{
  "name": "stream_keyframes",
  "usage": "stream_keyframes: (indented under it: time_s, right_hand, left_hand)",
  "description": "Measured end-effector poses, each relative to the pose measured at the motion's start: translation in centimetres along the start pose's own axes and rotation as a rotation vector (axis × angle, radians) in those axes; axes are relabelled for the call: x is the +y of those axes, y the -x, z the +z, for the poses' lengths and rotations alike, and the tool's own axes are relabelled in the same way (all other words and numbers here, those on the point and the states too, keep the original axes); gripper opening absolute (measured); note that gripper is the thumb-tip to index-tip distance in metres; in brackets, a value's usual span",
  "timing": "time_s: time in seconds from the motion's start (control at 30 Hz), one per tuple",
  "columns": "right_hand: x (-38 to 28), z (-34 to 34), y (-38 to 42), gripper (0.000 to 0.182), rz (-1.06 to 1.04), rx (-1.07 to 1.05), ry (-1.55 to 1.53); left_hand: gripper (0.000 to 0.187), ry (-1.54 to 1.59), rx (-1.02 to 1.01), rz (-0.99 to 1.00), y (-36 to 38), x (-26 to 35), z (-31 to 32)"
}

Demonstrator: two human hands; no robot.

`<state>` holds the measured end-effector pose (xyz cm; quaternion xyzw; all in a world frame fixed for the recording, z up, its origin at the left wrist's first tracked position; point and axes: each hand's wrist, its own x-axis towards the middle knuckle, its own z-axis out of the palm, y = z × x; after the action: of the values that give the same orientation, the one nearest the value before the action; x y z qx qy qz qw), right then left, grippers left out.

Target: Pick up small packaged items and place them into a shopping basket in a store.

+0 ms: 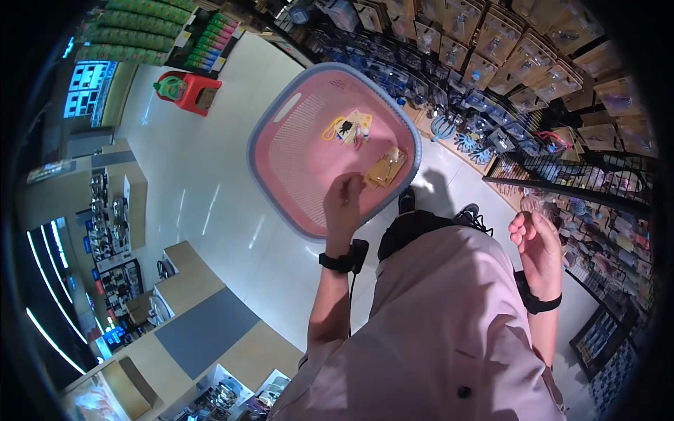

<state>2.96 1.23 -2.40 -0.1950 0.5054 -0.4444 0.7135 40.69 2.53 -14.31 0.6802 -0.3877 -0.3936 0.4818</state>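
A large pink basket (295, 175) with a grey-blue rim stands on the floor in front of me. My left hand (342, 203) is over its near side, fingers curled together. Whatever they may hold is hidden. Just beyond the fingertips, brown cardboard-backed packages (386, 168) lie inside the basket, with a small clear-wrapped item on top. Farther in lies a small pile of yellow and white packaged items (353, 128) with a dark shape on it. My right hand (539, 242) hangs in the air near the right-hand display, palm showing, fingers loosely bent and nothing visible in them.
Racks of carded accessories (519, 59) line the right side, with blue hair claws (444, 128) on a low shelf. A red stool (193, 92) with a green item stands at the far left. A display counter (203, 330) runs along the lower left.
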Motion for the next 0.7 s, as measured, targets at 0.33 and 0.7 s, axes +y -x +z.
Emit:
stream_keyframes:
  time_s: [0.33, 0.7]
  right_hand:
    - [2.3, 4.2, 0.2, 0.035, -0.009, -0.064, 0.468]
    - [8.3, 5.2, 5.0, 0.034, 0.2, 0.296, 0.555]
  left_hand:
    - [0.035, -0.774, -0.324, -0.044, -11.7, -14.6, -6.6]
    - [0.057, -0.833, -0.505, -0.148, -12.5, -31.4, 6.1]
